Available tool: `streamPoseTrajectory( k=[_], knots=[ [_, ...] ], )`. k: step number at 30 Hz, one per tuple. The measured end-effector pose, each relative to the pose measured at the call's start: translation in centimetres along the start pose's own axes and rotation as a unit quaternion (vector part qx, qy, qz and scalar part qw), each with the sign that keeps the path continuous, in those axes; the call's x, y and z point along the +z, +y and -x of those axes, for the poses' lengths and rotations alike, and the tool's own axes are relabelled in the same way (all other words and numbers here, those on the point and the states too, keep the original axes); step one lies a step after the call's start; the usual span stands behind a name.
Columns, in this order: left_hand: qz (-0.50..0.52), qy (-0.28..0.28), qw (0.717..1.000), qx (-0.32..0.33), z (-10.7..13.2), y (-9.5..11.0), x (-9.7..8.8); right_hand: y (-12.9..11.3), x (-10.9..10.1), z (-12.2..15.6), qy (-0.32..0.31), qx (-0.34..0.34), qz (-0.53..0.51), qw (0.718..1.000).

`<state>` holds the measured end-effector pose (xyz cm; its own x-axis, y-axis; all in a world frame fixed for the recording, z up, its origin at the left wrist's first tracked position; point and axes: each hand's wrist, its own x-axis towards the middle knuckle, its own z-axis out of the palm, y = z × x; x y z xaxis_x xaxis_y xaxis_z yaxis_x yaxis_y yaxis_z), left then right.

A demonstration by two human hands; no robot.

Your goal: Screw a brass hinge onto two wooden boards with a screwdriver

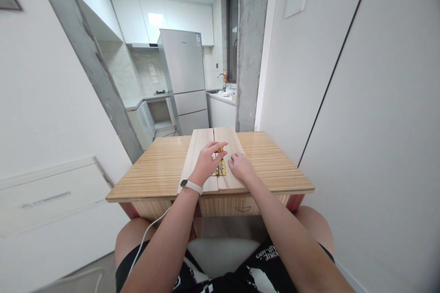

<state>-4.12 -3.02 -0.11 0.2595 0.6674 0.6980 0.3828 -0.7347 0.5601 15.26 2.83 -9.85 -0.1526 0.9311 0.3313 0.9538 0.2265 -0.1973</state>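
Two pale wooden boards lie side by side on the table: the left board [191, 165] and the right board [225, 135], with a narrow seam between them. Brass-coloured hardware, looking like a latch or bolt [222, 168], sits by the seam. My left hand [208, 158], with a pale-banded watch on its wrist, hovers over the hardware. Its thumb and forefinger are apart, and brass shows in the gap. On the right board my right hand [240, 166] rests just right of the hardware, fingers curled in. Anything under those fingertips is hidden.
The striped wooden table [158, 160] has a drawer [227, 205] below its front edge. A white cable [147, 229] hangs at the left. White walls flank both sides. Beyond the table stand a grey fridge [185, 62] and a kitchen counter with a sink [215, 91].
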Motion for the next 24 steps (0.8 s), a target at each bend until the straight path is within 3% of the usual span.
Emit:
streamPoseTrajectory(
  k=[5, 12, 19, 24],
  knots=[
    [0.06, -0.033, 0.998, 0.004, 0.06, -0.09, 0.14, 0.1, 0.27, -0.05, 0.004, -0.001, 0.003, 1.0],
    [0.006, 0.048, 0.999, -0.019, 0.3, -0.61, 0.04, 0.1, 0.37, -0.07, 0.01, -0.002, 0.007, 1.0],
    [0.034, -0.007, 0.999, 0.016, 0.31, -0.78, -0.2, 0.0, 0.12, 0.01, 0.008, -0.002, 0.005, 1.0],
    [0.072, 0.001, 0.997, -0.026, 0.44, -0.89, 0.04, -0.06, 0.08, 0.01, -0.002, -0.001, 0.006, 1.0]
  ],
)
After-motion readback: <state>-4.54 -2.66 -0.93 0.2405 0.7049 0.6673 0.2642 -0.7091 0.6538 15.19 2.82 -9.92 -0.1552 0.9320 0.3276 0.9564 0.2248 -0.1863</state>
